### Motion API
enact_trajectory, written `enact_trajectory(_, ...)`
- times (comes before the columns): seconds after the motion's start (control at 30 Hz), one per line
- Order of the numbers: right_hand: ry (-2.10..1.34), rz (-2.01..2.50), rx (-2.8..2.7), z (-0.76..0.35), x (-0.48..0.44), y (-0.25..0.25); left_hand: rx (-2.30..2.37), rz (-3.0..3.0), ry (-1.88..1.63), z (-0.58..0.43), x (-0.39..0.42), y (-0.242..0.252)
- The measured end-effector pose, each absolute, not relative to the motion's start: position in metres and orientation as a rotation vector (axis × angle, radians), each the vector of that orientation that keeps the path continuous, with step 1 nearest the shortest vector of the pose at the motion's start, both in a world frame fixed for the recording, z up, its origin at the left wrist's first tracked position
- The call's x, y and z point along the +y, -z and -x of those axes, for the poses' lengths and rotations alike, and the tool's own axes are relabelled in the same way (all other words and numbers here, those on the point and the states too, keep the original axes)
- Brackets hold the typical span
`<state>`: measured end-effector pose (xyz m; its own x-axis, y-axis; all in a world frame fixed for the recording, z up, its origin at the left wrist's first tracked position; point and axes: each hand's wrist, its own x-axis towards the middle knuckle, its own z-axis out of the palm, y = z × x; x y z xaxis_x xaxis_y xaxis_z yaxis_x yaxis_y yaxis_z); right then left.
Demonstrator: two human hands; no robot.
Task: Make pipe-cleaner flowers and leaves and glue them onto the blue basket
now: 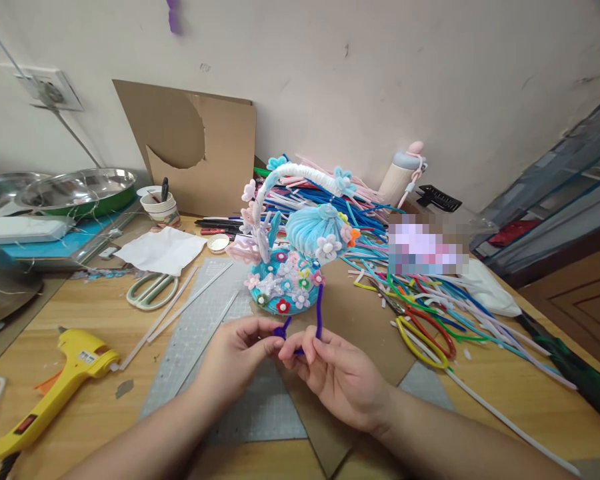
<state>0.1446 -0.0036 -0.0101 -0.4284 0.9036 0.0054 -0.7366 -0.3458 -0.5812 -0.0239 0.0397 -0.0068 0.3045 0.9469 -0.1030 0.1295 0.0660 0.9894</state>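
Between my two hands is a dark purple pipe cleaner [319, 313], partly bent. My left hand [243, 352] pinches its curled end between thumb and fingertips. The fingers of my right hand [343, 373] are closed around another part of it, and its free end sticks up above them. Just beyond my hands stands a pipe-cleaner lamp-like ornament [305, 173], with a white arched stem, a blue pleated shade and a blue round base covered in small flowers. My fingers hide the middle of the purple pipe cleaner.
A yellow glue gun [65, 380] lies at the left, near green-handled scissors [153, 293]. A grey cutting mat [230, 413] and cardboard [325, 427] lie under my hands. Right are yellow-and-red-handled scissors [423, 343] and many loose pipe cleaners [460, 313]. Behind stands a bottle [401, 177].
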Motion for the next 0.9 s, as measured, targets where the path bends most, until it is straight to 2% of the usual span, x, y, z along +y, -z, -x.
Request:
enact_trajectory(0.27, -1.854, 0.399, -0.7, -0.15, 0.001, 0.013, 1.164, -1.713, -0.905, 0.031, 0.037, 0.006)
enact_trajectory(0.5, -1.88, 0.628, -0.518, -0.155, 0.009, 0.021, 0.914, -1.994, -0.797, 0.033, 0.033, 0.002)
enact_trajectory(0.7, -1.563, 0.86, -0.577, -0.158, 0.01, 0.016, 0.862, -2.24, -0.789, 0.037, 0.041, 0.001)
enact_trajectory(0.77, -1.672, 0.849, -0.606, -0.159, 0.011, 0.015, 0.798, -2.313, -0.75, 0.038, 0.042, 0.0)
enact_trajectory(0.9, -2.161, 0.907, -0.728, -0.161, 0.012, 0.022, 0.679, -2.316, -0.657, 0.037, 0.041, -0.002)
